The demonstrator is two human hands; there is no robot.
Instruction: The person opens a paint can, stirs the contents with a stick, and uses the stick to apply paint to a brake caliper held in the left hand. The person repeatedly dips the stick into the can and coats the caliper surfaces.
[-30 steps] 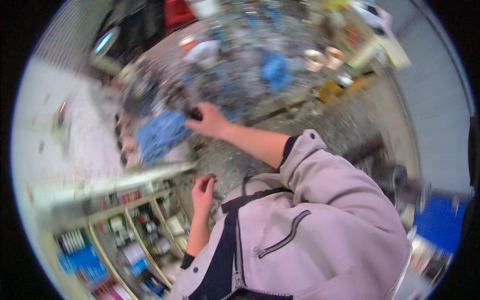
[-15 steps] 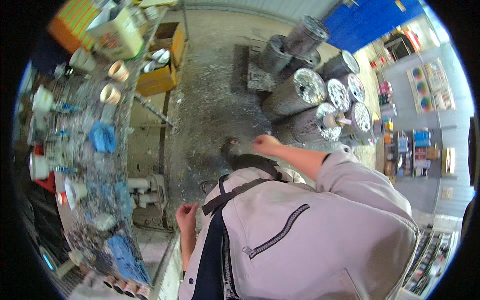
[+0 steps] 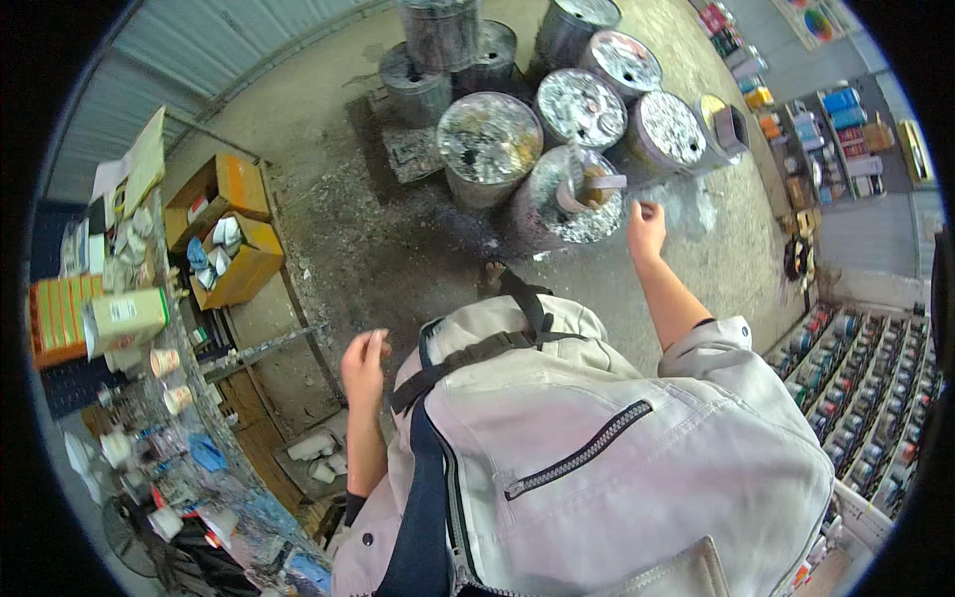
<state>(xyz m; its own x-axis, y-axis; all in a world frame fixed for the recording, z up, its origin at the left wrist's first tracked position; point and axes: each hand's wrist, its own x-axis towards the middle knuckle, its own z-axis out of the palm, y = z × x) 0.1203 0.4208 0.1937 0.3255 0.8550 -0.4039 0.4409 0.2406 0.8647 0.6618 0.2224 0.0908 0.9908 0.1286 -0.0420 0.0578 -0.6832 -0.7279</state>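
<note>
My right hand [image 3: 647, 229] is stretched forward, its fingers a little bent and apart, with nothing seen in them. Closest to it is a paint-crusted metal drum [image 3: 542, 214]. On the drum's lid lies a stained, pale plastic cup [image 3: 570, 194], with a flat, light-coloured stick-like piece [image 3: 605, 182] at its side. A gap shows between my fingers and both the cup and the stick. My left hand [image 3: 364, 366] is held up at my left side, fingers loosely extended, touching nothing that I can see.
Several more splattered drums [image 3: 487, 139] stand ahead, one stacked on others. Along the left runs a cluttered workbench [image 3: 224, 438] with paper cups [image 3: 177, 400] and a blue cloth [image 3: 207, 453]. Cardboard boxes [image 3: 254, 264] lie beyond it. A rack of small containers [image 3: 856, 398] stands at right.
My view has swung to the right, and the drums now lie straight ahead and closer. My right hand has moved out toward the cup on the drum; my left hand has risen.
</note>
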